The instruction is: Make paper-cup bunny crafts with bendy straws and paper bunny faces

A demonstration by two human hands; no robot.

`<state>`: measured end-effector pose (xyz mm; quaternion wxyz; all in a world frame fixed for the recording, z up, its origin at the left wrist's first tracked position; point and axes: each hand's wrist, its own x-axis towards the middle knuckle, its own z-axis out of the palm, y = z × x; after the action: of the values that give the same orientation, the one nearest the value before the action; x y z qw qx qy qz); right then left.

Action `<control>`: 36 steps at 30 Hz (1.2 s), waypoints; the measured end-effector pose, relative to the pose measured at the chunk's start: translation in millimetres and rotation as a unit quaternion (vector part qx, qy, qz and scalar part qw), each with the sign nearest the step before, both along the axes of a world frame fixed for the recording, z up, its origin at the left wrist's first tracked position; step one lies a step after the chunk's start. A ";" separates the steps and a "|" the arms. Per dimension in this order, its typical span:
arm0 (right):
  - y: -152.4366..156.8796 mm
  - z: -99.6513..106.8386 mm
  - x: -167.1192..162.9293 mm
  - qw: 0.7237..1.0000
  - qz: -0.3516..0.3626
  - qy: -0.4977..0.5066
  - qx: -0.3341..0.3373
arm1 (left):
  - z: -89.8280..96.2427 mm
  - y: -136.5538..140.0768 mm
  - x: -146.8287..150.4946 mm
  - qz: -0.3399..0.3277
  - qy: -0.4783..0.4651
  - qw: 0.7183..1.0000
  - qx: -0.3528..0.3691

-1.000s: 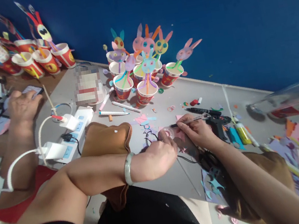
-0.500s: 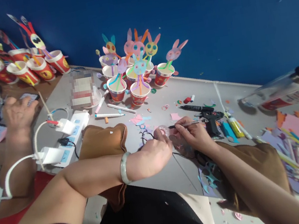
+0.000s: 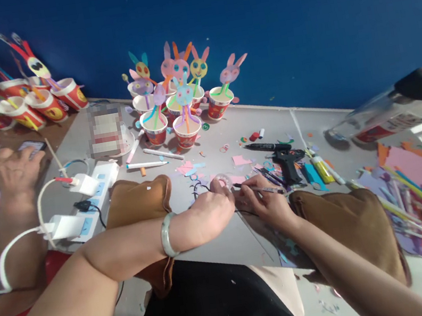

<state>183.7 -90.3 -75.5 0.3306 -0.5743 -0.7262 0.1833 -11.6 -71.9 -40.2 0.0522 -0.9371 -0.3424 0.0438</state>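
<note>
My left hand [image 3: 212, 212], a pale bangle [image 3: 167, 235] on its wrist, is closed at the table's middle. Its fingertips pinch a small, round, clear-and-pink ring-shaped thing [image 3: 223, 181]; I cannot make out exactly what it is. To the right, my right hand [image 3: 265, 204] grips a slim pen [image 3: 267, 188], its dark tip pointing left, close to the ring. Whether tip and ring touch is unclear. Beyond the right hand lie a black glue gun [image 3: 288, 164] and a black marker [image 3: 268, 146].
Paper cups with rabbit figures [image 3: 187, 132] stand by the blue wall. Brown cushions [image 3: 137, 200] lie under my forearms. A power strip [image 3: 98, 198] with cables is left, near another person's hand [image 3: 15, 172]. A clear bottle [image 3: 385, 112] and craft scraps [image 3: 420, 198] lie right.
The view has swung slightly right, so things sit further left. The pen has tilted, its rear end lower in view, and my right hand has shifted with it. My left hand keeps its pinch.
</note>
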 end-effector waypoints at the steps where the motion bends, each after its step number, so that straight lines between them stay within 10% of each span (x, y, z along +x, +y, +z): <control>1: -1.9 -1.0 -0.8 1.000 0.002 -0.002 0.004 | 0.5 0.9 0.3 0.003 -0.001 1.000 -0.005; 36: -24.4 -7.4 -17.3 1.000 0.010 0.004 0.028 | 37.4 28.2 -5.0 -0.001 0.027 0.983 -0.180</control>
<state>166.4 -114.7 -83.0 0.3480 -0.5570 -0.7350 0.1686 -16.6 -43.7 -2.8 -0.1078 -0.9299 -0.3269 0.1297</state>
